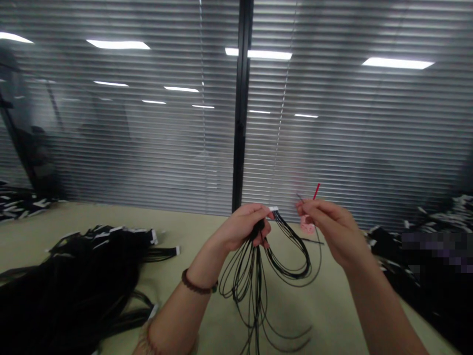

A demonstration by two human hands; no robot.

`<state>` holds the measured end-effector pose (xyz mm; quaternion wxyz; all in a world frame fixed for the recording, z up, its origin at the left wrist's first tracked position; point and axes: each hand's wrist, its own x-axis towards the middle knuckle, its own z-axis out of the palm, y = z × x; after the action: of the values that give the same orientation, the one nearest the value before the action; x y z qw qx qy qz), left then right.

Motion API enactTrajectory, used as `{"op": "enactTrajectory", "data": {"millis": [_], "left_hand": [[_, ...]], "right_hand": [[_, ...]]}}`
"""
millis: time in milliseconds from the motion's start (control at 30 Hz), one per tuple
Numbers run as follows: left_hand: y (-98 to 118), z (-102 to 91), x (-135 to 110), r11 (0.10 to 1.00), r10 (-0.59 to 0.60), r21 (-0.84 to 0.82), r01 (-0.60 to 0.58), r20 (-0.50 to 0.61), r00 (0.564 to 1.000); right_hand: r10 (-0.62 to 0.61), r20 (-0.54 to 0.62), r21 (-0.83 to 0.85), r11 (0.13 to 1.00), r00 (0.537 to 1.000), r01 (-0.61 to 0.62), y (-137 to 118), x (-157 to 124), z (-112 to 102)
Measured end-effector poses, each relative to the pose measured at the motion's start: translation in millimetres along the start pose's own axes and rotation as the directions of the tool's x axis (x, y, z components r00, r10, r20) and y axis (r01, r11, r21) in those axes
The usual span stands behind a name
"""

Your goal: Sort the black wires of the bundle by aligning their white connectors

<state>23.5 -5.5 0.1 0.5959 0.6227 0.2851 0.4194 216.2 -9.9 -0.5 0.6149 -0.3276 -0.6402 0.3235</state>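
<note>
Both my arms [373,301] are closest, and my left hand [247,224] grips a bunch of black wires [256,266] and pinches their white plug [274,209], while my right hand [328,219], beside it, holds the tip of one long thin wire [321,254] that loops back toward the bunch. Lots of wires look done at the plug, but I think this one is left, because its end is not in there. Left of my left hand lies a big wire pile [81,286], and I can't tell if those are finished.
</note>
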Motion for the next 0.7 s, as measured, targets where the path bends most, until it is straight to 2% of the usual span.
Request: {"op": "enactTrajectory", "data": {"millis": [67, 167, 267, 433, 700], "left_hand": [[-1.5, 0.9, 0.6, 1.0, -0.001, 0.002, 0.001, 0.002, 1.0], [-5.1, 0.9, 2.2, 1.0, 0.012, -0.009, -0.012, 0.012, 1.0], [-7.9, -0.3, 3.6, 1.0, 0.029, -0.005, -0.029, 0.02, 0.999], [-7.6, -1.6, 4.3, 1.0, 0.023, 0.02, -0.024, 0.043, 0.999], [-8.4, -0.8, 3.9, 0.999, -0.031, 0.033, 0.028, 0.083, 0.996]], "right_hand": [[0.032, 0.163, -0.062, 0.998, 0.986, -0.022, 0.4, -2.9, 10.2], [0.054, 0.389, -0.041, 0.998, 0.92, -0.041, -0.1, -6.2, 23.9], [0.056, 0.515, -0.001, 0.998, 0.856, -0.065, 1.1, -7.2, 30.7], [0.056, 0.456, -0.095, 0.995, 0.888, -0.014, 2.4, -6.8, 29.4], [0.075, 0.408, -0.154, 0.988, 0.91, -0.012, 4.5, -5.0, 26.6]]}}
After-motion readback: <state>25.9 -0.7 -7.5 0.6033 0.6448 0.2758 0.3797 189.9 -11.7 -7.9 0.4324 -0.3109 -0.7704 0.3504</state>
